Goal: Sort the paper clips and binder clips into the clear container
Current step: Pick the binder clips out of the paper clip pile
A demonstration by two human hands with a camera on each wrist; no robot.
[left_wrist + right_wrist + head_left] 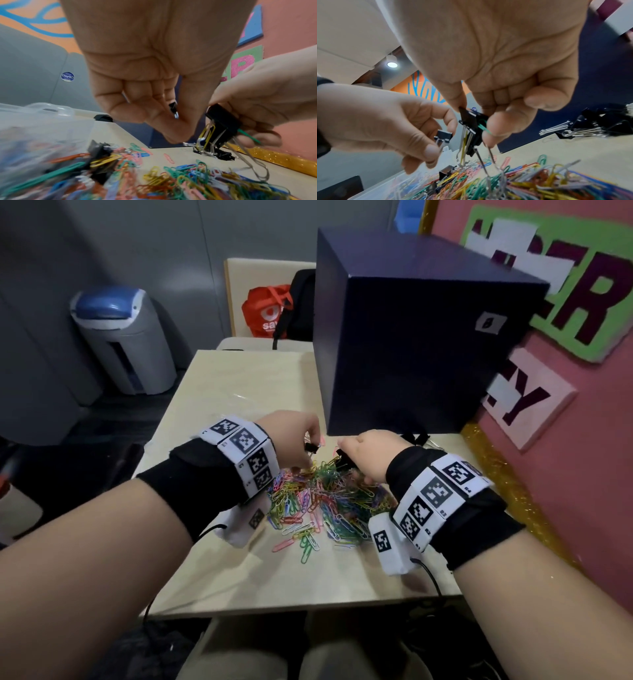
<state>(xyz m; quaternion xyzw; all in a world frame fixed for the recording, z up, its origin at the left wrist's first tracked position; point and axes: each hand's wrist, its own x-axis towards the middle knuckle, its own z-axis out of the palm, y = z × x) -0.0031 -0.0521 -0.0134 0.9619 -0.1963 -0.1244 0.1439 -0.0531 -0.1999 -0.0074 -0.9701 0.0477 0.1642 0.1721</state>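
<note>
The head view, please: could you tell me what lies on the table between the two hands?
The heap of coloured paper clips lies on the table between the left hand and right hand, clearest in the head view.

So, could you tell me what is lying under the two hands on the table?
Under the left hand and right hand lies a heap of coloured paper clips with black binder clips mixed in. What lies deeper in the heap is covered.
</note>
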